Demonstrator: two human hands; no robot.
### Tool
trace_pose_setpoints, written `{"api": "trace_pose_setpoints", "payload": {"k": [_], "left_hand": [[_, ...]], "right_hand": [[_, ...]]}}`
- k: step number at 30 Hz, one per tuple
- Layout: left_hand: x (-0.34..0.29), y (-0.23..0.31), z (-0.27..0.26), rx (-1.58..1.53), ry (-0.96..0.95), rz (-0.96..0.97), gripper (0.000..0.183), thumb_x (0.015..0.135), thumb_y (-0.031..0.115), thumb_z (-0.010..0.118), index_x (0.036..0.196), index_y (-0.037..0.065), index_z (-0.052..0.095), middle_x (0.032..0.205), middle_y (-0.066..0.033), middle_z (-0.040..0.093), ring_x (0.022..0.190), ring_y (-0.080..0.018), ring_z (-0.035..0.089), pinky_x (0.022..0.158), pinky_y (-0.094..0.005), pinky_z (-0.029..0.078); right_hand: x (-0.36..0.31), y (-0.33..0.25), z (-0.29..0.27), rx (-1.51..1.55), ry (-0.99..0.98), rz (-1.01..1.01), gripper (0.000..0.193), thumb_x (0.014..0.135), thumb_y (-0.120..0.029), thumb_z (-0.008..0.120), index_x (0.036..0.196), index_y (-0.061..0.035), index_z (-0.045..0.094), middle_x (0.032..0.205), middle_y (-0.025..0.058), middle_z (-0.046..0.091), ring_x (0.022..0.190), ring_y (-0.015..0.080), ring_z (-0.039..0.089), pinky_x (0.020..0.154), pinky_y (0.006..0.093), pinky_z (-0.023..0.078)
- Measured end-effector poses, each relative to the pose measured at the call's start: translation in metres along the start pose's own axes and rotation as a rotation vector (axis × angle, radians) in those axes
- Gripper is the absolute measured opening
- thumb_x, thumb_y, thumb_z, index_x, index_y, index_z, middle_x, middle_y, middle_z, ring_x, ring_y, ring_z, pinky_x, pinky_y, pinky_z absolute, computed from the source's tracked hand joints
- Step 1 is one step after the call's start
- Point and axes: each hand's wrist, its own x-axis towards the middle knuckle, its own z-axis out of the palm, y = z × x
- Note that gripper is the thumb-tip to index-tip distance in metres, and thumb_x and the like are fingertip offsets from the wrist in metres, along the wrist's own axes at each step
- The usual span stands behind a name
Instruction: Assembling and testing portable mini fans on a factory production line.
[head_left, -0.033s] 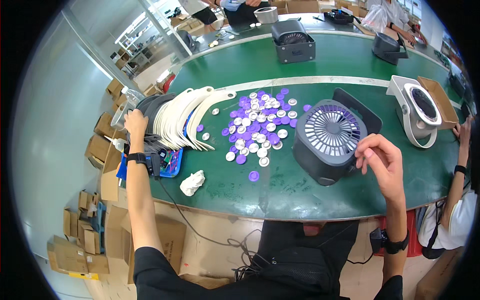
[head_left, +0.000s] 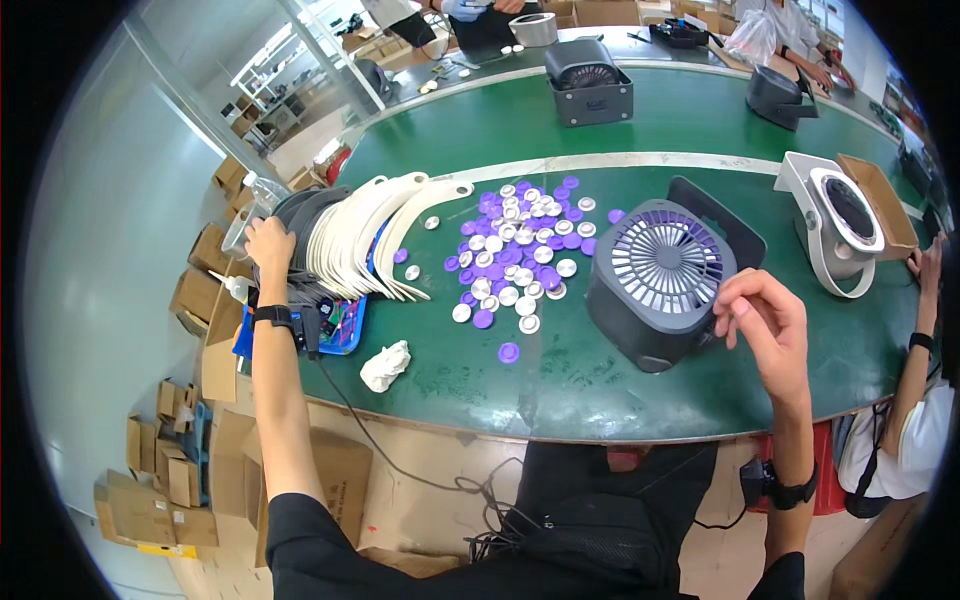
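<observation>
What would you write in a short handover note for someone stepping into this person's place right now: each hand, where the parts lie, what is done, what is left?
Left hand: reaching out to the far left, resting on the row of dark and white curved fan parts standing on edge; grip unclear.
Right hand: fingers pinched at the right edge of the grey fan, which lies grille-up on the green belt.
Loose purple and silver round caps lie in a pile between the two.
Done: the fan's grille is on.
Left: no cap sits on the grille centre that I can see.
</observation>
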Motion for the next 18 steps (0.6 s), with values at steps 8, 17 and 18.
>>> {"api": "trace_pose_setpoints", "payload": {"k": [8,17,18], "left_hand": [[0.01,-0.019,0.006,-0.128,-0.182,-0.265,0.09,0.071,0.037,0.084,0.146,0.011,0.042,0.137,-0.019,0.058,0.131,-0.0409,0.052,0.104,-0.0553,0.046],[0.012,-0.033,0.019,-0.126,-0.083,-0.061,0.059,0.076,0.033,0.081,0.126,0.004,0.064,0.13,-0.0202,0.064,0.12,-0.0412,0.061,0.098,-0.0524,0.052],[0.011,-0.03,0.02,-0.16,-0.051,-0.049,0.056,0.078,0.031,0.079,0.126,0.005,0.064,0.125,-0.0211,0.066,0.116,-0.0418,0.063,0.096,-0.0517,0.053]], "right_hand": [[-0.008,0.017,-0.014,-0.034,0.121,-0.013,0.011,0.1,-0.003,0.054,0.103,0.0026,0.063,0.093,0.0058,0.061,0.074,0.0094,0.059,0.061,0.0207,0.044],[-0.049,0.031,-0.023,-0.163,0.146,0.255,0.009,0.098,0.0,0.056,0.098,0.0036,0.064,0.091,0.0058,0.063,0.074,0.0087,0.059,0.063,0.0212,0.045],[-0.051,0.033,-0.023,-0.162,0.15,0.255,0.009,0.098,0.0,0.056,0.098,0.0036,0.064,0.091,0.0058,0.063,0.074,0.0087,0.059,0.063,0.0212,0.045]]}}
